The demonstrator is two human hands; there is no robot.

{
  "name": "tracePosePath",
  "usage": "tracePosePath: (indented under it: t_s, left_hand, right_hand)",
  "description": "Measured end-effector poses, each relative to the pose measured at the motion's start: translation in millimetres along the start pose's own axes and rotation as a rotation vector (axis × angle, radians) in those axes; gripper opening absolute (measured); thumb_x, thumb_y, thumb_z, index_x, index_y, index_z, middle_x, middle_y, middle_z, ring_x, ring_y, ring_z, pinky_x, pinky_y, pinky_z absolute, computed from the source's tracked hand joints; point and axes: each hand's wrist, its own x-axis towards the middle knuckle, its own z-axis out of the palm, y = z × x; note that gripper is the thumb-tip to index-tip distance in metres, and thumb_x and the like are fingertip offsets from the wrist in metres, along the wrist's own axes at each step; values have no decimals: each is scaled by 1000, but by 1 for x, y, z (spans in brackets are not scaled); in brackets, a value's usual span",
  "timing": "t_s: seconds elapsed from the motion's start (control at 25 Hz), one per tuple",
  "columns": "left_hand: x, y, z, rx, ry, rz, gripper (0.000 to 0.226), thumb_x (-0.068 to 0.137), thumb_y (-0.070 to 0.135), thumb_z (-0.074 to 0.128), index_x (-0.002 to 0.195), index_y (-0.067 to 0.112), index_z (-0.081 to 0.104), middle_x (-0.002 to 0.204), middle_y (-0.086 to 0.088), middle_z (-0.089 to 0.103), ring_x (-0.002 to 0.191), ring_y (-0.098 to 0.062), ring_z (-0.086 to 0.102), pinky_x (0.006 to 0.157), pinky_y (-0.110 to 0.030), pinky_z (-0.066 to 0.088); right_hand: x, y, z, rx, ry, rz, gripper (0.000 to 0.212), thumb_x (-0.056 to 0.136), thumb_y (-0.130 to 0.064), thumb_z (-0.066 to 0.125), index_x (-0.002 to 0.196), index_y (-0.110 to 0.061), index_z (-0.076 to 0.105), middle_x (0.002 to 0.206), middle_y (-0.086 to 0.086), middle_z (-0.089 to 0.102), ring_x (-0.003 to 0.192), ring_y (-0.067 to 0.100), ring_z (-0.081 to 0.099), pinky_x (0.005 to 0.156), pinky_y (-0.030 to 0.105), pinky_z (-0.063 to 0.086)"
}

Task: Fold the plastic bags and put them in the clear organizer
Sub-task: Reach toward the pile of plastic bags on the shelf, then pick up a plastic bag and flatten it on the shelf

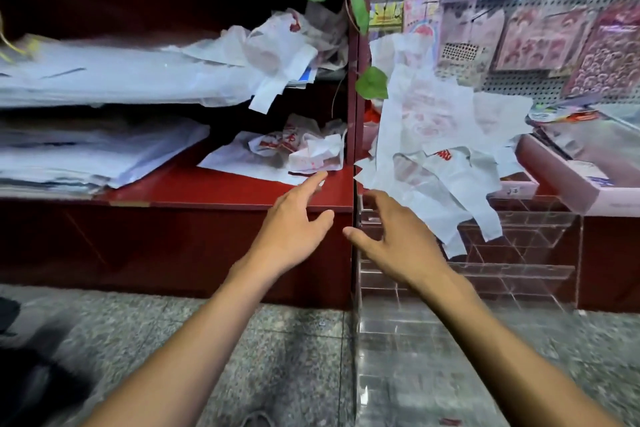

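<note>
Task status: early stage, with no folding visible. Reference landmark: the red vertical post (354, 135) dividing the shelving. To the right of the post, a heap of loose plastic bags (440, 149) lies unfolded, draped over the top of the clear organizer (519, 246); several bag ends hang down across its front compartments. No folded bag can be seen in any compartment, though glare and blur on the clear walls limit what can be confirmed. To the left of the post, a smaller crumpled bundle of bags (304, 149) rests on the red shelf (214, 191), and a further bundle (287, 42) lies on the tier above. The left hand (294, 222), left of the post, has its grip spread wide with the forefinger extended toward the shelf bundle; it holds nothing. The right hand (398, 239), right of the post, is likewise spread and empty, just below the heap. Judged remaining: every bag has yet to be picked up, folded and stowed.
</note>
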Motion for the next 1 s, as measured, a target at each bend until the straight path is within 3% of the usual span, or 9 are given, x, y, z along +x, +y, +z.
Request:
tracePosePath:
  t_s: [0.24, 0.48, 0.64, 0.72, 0.88, 1.0]
  left_hand:
    - [85, -44, 18, 225, -51, -113, 60, 92, 24, 59, 147, 34, 37, 145, 1, 49, 135, -20, 41, 109, -36, 37]
    - [133, -104, 24, 378, -78, -219, 58, 94, 29, 55, 149, 22, 38, 151, -3, 41, 138, -24, 36, 111, -43, 35]
    - [156, -124, 38, 484, -241, -221, 61, 100, 48, 42, 155, 27, 25, 163, 1, 21, 150, -19, 15, 120, -45, 15]
    - [163, -135, 42, 543, -308, -228, 61, 100, 53, 36, 155, 29, 25, 163, 1, 20, 150, -19, 14, 121, -48, 10]
    - [154, -135, 43, 694, -270, -128, 52, 98, 56, 36, 138, 27, 50, 143, -5, 44, 132, -26, 40, 109, -44, 34]
    - [139, -128, 38, 709, -275, -108, 50, 98, 56, 37, 134, 24, 52, 134, -5, 45, 124, -26, 42, 99, -42, 41]
  right_hand:
    - [61, 32, 6, -87, -36, 7, 55, 88, -50, 61, 135, -28, 44, 132, -3, 57, 118, 19, 55, 91, 36, 48]
    - [98, 36, 35, -105, -96, -35, 61, 88, -47, 60, 143, -29, 38, 141, -6, 52, 126, 18, 50, 98, 38, 46]
    - [117, 34, 49, -142, -136, -25, 62, 91, -45, 58, 146, -27, 36, 143, -5, 49, 127, 18, 47, 99, 32, 43]
    - [133, 33, 55, -126, -89, -16, 59, 91, -44, 59, 144, -26, 39, 141, -3, 51, 126, 18, 48, 98, 34, 44]
    - [150, 31, 67, -163, -88, -5, 53, 89, -41, 59, 138, -24, 46, 135, 0, 54, 120, 22, 52, 94, 36, 47]
    - [154, 29, 66, -229, -132, -21, 52, 89, -39, 59, 137, -21, 48, 135, 4, 54, 118, 27, 52, 94, 39, 46]
